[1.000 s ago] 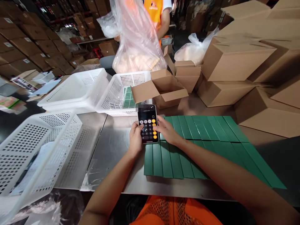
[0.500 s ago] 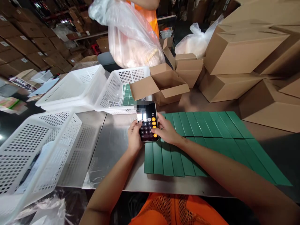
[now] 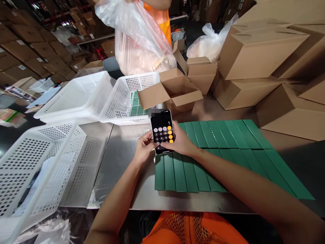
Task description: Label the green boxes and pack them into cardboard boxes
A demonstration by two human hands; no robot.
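Observation:
Between both hands I hold a smartphone (image 3: 162, 125) upright, with a calculator on its screen and the digit 1 in the display. My left hand (image 3: 144, 147) grips the phone's lower left edge, its thumb over the bottom keys. On the other side my right hand (image 3: 181, 140) wraps the right edge, its thumb reaching across the lower keys. Two rows of flat green boxes (image 3: 228, 135) lie side by side on the metal table (image 3: 122, 149), partly under my right forearm. The fingers behind the phone are hidden.
White perforated baskets (image 3: 76, 95) stand at the left; another basket (image 3: 108, 106) behind the phone holds green boxes. An open carton (image 3: 186, 98) sits beyond it. Stacked cardboard boxes (image 3: 264, 51) fill the right. Opposite, a person in orange handles a clear plastic bag (image 3: 142, 44).
The calculator display has gone from 0 to 1. My right thumb has moved left across the lower keys, and my left thumb has moved down. The phone sits slightly further right.

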